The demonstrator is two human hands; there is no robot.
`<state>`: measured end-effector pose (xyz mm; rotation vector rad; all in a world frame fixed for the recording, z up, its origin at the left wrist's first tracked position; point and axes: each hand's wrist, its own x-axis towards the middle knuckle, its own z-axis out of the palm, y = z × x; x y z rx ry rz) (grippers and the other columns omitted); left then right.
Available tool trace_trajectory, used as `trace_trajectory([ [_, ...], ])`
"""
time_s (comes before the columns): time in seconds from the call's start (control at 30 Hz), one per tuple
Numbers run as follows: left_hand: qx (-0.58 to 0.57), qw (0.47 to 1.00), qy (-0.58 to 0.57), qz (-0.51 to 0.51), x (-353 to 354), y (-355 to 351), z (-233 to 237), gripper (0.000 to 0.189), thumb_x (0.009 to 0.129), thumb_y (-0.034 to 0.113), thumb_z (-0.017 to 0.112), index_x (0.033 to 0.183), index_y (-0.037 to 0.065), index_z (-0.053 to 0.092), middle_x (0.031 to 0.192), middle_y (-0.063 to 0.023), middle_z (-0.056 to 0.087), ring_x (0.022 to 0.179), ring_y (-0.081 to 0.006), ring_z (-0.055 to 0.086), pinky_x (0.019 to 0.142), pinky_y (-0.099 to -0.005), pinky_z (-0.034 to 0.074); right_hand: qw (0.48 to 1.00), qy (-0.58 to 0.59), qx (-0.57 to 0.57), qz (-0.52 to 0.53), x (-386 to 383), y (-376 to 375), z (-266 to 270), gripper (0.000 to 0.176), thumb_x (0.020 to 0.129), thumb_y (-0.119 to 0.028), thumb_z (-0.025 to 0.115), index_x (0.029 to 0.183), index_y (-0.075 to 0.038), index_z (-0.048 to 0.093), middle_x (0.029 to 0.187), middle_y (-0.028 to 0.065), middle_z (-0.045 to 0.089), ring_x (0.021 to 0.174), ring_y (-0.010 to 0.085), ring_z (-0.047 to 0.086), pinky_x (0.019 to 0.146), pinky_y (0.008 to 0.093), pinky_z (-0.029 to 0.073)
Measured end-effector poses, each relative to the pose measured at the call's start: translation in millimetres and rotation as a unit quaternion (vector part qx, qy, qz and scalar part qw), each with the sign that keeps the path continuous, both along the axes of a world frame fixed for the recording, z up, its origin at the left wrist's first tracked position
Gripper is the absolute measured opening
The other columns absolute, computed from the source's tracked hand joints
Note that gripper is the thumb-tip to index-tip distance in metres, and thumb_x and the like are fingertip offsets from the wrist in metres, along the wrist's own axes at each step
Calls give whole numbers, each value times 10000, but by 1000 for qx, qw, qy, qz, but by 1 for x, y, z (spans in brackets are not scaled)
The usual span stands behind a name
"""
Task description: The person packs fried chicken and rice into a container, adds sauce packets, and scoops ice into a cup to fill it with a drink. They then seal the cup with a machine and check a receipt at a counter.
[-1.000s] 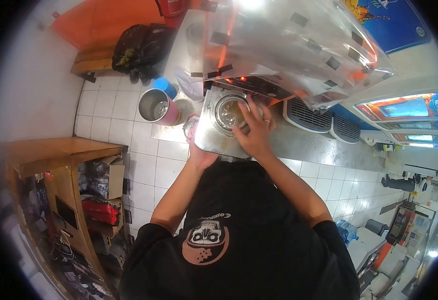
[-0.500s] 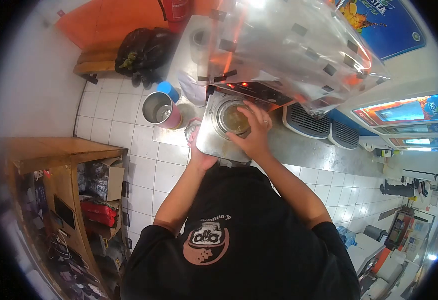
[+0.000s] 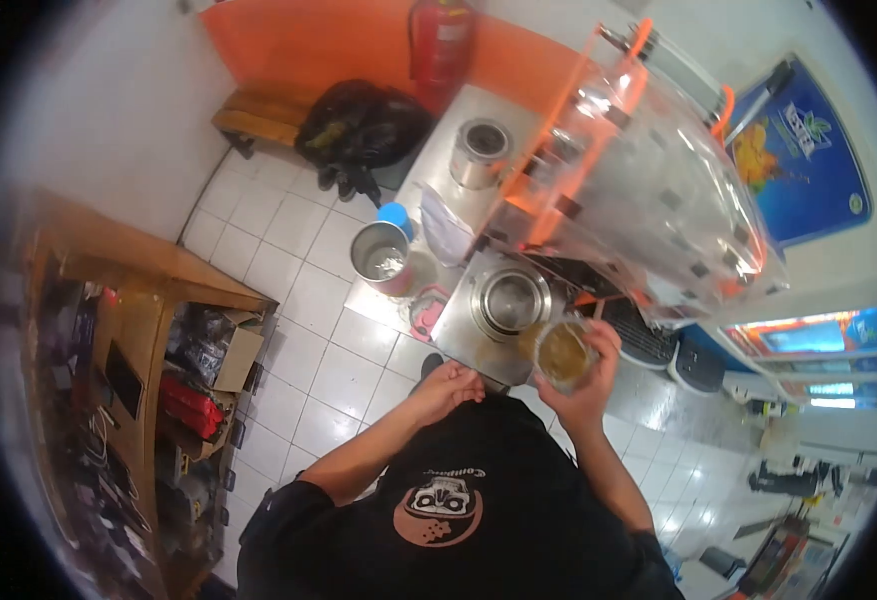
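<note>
In my right hand (image 3: pixel 587 392) is a clear plastic cup (image 3: pixel 562 355) with a yellowish-brown drink in it. My fingers wrap around its right side, and it is tilted above the right edge of a square metal tray (image 3: pixel 459 325). The round holder (image 3: pixel 512 299) in that tray has no cup in it. My left hand (image 3: pixel 449 392) is in front of the tray, near my shirt, with its fingers curled in and nothing visible in them. Clear film with dark marks (image 3: pixel 649 190) hangs on the machine behind the tray.
A pink metal tumbler (image 3: pixel 384 260) and a blue lid (image 3: pixel 396 216) stand left of the tray. Farther back are a metal canister (image 3: pixel 481 152), a black plastic bag (image 3: pixel 359 135) and a fire extinguisher (image 3: pixel 441 50). A wooden shelf (image 3: pixel 149 270) is at the left.
My right hand has lifted the cup out of the round holder and moved it right and toward me. My left hand has left the tray's left side. The view has shifted.
</note>
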<state>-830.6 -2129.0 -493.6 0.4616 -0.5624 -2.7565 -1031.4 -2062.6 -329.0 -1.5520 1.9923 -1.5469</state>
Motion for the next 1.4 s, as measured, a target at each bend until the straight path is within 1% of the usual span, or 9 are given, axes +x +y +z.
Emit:
trace_trajectory([
  [0.3,4,979,-11,204,-53,7,20,268,960,181,554,1183,69,457,1034,-77,582,856,-168,574,809,-325,465,996,-39,46,68,-29,47,8,700,538,-92,804,1141,-102,448,1258,144,385,1217,308,405,1026,423,338],
  [0.53,-50,930,-107,349,-7,101,26,499,945,219,583,1370,60,376,1180,-63,568,956,-140,564,827,-285,469,961,21,13,275,-37,46,-1,662,550,-137,796,1119,-109,460,1277,159,406,1185,321,437,1024,437,334],
  [0.6,9,879,-190,437,28,188,21,478,952,220,566,1362,51,388,1186,-55,571,937,-122,563,805,-268,474,904,-35,12,427,-16,43,-16,680,545,-120,786,1136,-102,450,1277,155,395,1190,315,431,1036,425,323],
  [0.77,90,754,-312,571,80,339,12,407,944,243,569,1299,67,475,1168,-54,590,924,-122,551,814,-279,471,843,10,49,536,51,69,-23,663,534,-79,772,1114,-89,452,1261,147,383,1187,296,423,1041,402,315],
  [0.9,92,657,-324,674,102,430,11,393,936,221,569,1280,52,482,1156,-68,599,926,-136,558,817,-286,469,774,-35,57,629,125,108,-36,627,532,-117,799,1073,-89,484,1203,159,416,1149,318,435,984,426,363],
  [0.97,117,551,-304,769,113,468,3,368,933,190,559,1260,38,490,1145,-80,605,923,-151,567,822,-293,468,750,-29,53,659,168,136,-33,621,536,-125,801,1071,-90,487,1199,161,417,1150,317,433,980,425,367],
  [1.07,132,463,-259,837,128,518,10,349,937,181,547,1247,30,497,1148,-87,603,920,-160,575,824,-298,468,710,-6,39,703,229,183,-24,615,545,-125,807,1073,-97,493,1193,162,414,1153,311,429,972,416,383],
  [1.27,86,428,-379,816,178,668,41,280,906,105,561,1178,39,551,1122,-83,629,922,-150,584,821,-286,466,600,-46,64,796,348,306,-44,652,524,-111,828,1084,-99,495,1217,163,401,1163,311,418,984,408,378],
  [1.4,77,327,-500,798,223,741,86,282,877,50,560,1159,40,565,1105,-64,637,901,-128,578,801,-269,465,559,-75,79,822,418,386,-56,669,523,-132,842,1095,-107,495,1221,157,412,1171,329,419,996,425,369],
])
